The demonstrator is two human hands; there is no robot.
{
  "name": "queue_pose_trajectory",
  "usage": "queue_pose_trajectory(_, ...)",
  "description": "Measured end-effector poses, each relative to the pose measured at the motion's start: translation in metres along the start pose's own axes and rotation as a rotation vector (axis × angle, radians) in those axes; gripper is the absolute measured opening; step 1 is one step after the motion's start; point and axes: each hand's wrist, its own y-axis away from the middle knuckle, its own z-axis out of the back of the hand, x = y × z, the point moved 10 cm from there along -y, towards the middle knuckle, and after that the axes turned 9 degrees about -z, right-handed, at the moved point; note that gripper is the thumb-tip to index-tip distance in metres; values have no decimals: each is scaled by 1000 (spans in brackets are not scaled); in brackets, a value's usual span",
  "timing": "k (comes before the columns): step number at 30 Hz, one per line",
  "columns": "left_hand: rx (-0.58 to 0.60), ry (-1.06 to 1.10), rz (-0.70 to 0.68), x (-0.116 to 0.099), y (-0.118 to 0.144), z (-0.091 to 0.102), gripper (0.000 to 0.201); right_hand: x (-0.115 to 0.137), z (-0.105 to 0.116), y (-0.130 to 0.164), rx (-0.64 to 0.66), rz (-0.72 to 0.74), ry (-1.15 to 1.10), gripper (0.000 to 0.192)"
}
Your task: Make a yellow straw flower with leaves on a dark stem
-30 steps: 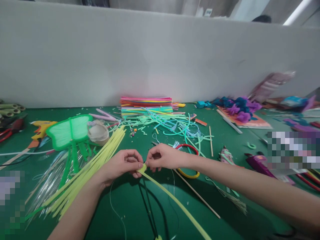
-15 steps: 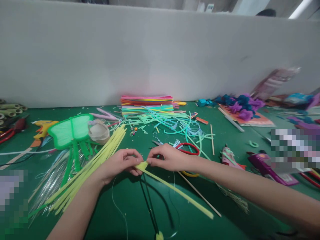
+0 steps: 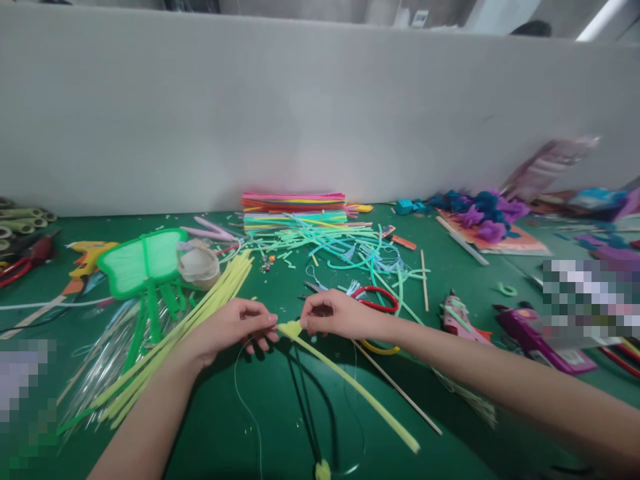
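Note:
A yellow pipe cleaner (image 3: pixel 357 381) is folded into a small flat shape at its upper end, between my two hands. Its long tail slants down to the right. My right hand (image 3: pixel 336 313) pinches the right side of the folded part. At the left tip of the fold, my left hand (image 3: pixel 236 328) holds the end between thumb and forefinger, its other fingers loosely curled. A clear thread (image 3: pixel 241 393) loops below my left hand. Lower down, another small yellow piece (image 3: pixel 323 469) lies near the bottom edge, partly cut off.
Yellow pipe cleaners (image 3: pixel 220 287) lie beside my left forearm, near a green winged shape (image 3: pixel 143 263). Red-handled scissors (image 3: pixel 377 298) and a wooden stick (image 3: pixel 400 390) lie by my right arm. Glue guns (image 3: pixel 537 333) are at the right; coloured bundles (image 3: pixel 295 203) line the wall.
My left hand has drawn slightly left, so more of the folded yellow part shows between my hands. My right hand and the pipe cleaner's fold have shifted a little right.

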Motion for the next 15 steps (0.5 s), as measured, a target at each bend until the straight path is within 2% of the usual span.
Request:
queue_pose_trajectory(9,-16,-32,40,2,-2,-5,33,-1,-2,-3,6,-13,-12,19)
queue_pose_trajectory(15,-21,-12,-17,-1,-4,-4,26,0,-3,-4,8,-11,2,19)
